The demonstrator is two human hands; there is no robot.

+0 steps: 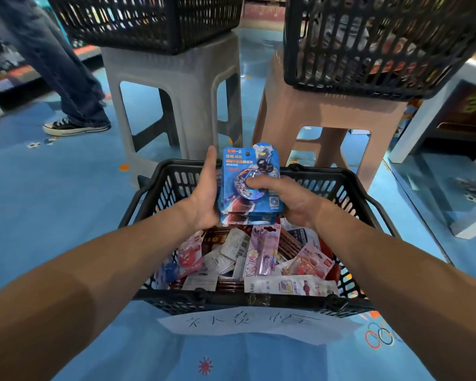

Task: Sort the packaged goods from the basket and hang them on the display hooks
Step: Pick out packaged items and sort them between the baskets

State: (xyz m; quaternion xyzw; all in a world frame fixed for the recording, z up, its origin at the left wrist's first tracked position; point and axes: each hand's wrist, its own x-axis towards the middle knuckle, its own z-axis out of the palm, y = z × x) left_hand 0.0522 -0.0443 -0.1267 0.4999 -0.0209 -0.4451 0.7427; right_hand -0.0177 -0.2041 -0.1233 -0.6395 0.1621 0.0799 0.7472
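- Blue eraser packs (pixel 235 188): stacked blister cards, held upright above the black basket (pixel 259 299).
- Left hand (pixel 204 196): grasps the stack's left edge, thumb straight up.
- Right hand (pixel 289 199): thumb clamps the front blister, fingers behind.

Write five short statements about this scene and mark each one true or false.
1. The left hand and the right hand both hold a stack of blue eraser packs over the floor basket. True.
2. The floor basket is empty. False: it is full of packaged goods.
3. A black basket sits on the grey stool. True.
4. The paper label hangs on the floor basket's far side. False: it hangs on the near side.
5. The brown stool stands bare. False: a second black basket sits on it.
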